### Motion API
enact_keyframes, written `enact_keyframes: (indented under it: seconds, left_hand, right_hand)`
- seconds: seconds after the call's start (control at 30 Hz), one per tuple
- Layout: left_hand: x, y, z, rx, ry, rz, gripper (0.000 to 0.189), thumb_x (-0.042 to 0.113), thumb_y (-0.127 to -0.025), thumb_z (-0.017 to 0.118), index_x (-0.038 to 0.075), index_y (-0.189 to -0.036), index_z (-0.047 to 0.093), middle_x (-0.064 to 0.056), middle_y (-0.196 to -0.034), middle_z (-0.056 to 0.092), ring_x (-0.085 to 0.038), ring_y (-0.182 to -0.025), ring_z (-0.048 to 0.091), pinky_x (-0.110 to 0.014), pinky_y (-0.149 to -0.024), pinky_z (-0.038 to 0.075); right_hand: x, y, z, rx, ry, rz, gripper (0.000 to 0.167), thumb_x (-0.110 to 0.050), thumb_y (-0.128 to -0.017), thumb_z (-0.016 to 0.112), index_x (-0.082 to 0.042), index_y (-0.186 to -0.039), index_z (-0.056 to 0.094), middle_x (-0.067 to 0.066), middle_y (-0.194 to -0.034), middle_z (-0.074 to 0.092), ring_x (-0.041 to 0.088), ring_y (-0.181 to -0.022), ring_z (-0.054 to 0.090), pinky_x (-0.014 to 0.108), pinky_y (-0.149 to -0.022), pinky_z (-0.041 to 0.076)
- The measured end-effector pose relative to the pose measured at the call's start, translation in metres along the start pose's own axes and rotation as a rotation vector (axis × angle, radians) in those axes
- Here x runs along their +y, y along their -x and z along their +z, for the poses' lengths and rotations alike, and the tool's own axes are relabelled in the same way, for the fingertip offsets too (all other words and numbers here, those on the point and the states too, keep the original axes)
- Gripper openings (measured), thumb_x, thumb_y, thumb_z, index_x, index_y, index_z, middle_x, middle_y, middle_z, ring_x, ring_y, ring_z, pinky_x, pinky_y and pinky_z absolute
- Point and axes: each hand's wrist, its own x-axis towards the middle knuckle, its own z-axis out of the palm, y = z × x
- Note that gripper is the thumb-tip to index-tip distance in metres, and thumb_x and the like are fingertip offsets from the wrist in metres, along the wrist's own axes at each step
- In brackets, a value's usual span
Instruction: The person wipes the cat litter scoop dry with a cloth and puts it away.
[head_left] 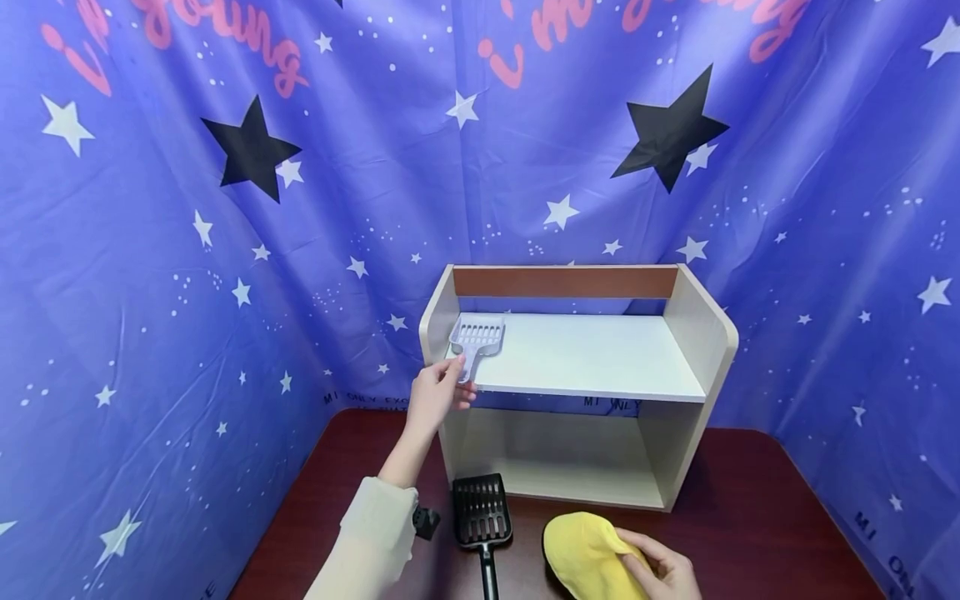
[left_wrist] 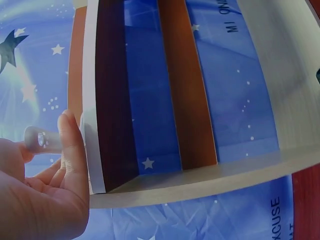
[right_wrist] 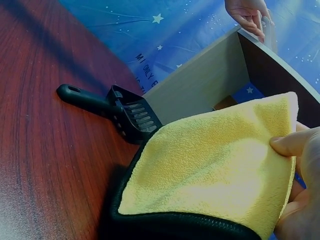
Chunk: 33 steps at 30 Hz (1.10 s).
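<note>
A pale lavender litter scoop with a slotted head is over the left end of the small shelf unit's white upper board. My left hand pinches its handle between thumb and fingers. Whether the scoop's head touches the board I cannot tell. At the front, my right hand holds a yellow cloth by its edge, thumb on top; dark trim runs along the cloth's border. A black litter scoop lies on the table between the two arms, its slotted head by the shelf unit's lower left corner.
The light wooden shelf unit has raised side panels, a brown back rail and a lower compartment. It stands on a dark red table. A blue star-printed curtain hangs behind and along both sides.
</note>
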Motion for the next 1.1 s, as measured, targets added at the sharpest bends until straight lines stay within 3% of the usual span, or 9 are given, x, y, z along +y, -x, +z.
enact_keyframes:
  seconds: [0.27, 0.43, 0.83, 1.1]
  left_hand:
    - [-0.005, 0.01, -0.003, 0.015, -0.073, 0.061, 0.039, 0.027, -0.101, 0.059, 0.0, -0.129, 0.064, -0.024, -0.083, 0.075, -0.02, -0.061, 0.072, -0.035, -0.058, 0.062]
    - [-0.007, 0.017, -0.006, 0.014, -0.075, 0.086, 0.04, 0.025, -0.1, 0.059, -0.001, -0.131, 0.062, -0.024, -0.086, 0.075, -0.023, -0.067, 0.074, -0.031, -0.058, 0.061]
    - [-0.022, 0.036, -0.01, 0.066, 0.057, 0.089, 0.037, 0.023, -0.102, 0.057, -0.002, -0.13, 0.062, -0.025, -0.09, 0.075, -0.023, -0.075, 0.075, -0.026, -0.063, 0.061]
    - [-0.036, 0.053, -0.015, 0.122, 0.079, 0.114, 0.032, 0.023, -0.102, 0.057, 0.001, -0.123, 0.066, -0.023, -0.09, 0.075, -0.017, -0.075, 0.075, -0.026, -0.067, 0.062]
  right_hand:
    - [-0.004, 0.0, -0.001, -0.013, 0.012, 0.014, 0.042, 0.023, -0.08, 0.062, -0.006, -0.108, 0.075, -0.023, -0.104, 0.072, -0.009, -0.085, 0.066, 0.011, -0.065, 0.054]
    - [-0.004, 0.0, -0.003, -0.029, -0.02, -0.02, 0.044, 0.024, -0.08, 0.06, -0.004, -0.11, 0.074, -0.021, -0.107, 0.072, -0.008, -0.089, 0.067, 0.01, -0.068, 0.054]
    - [-0.001, -0.001, -0.002, -0.042, -0.075, -0.092, 0.049, 0.029, -0.078, 0.057, -0.002, -0.112, 0.072, -0.018, -0.11, 0.073, -0.008, -0.094, 0.067, 0.008, -0.071, 0.053]
    - [-0.001, -0.001, 0.001, -0.062, -0.088, -0.09, 0.047, 0.028, -0.079, 0.057, -0.001, -0.113, 0.072, -0.017, -0.111, 0.073, -0.008, -0.094, 0.067, 0.008, -0.072, 0.054]
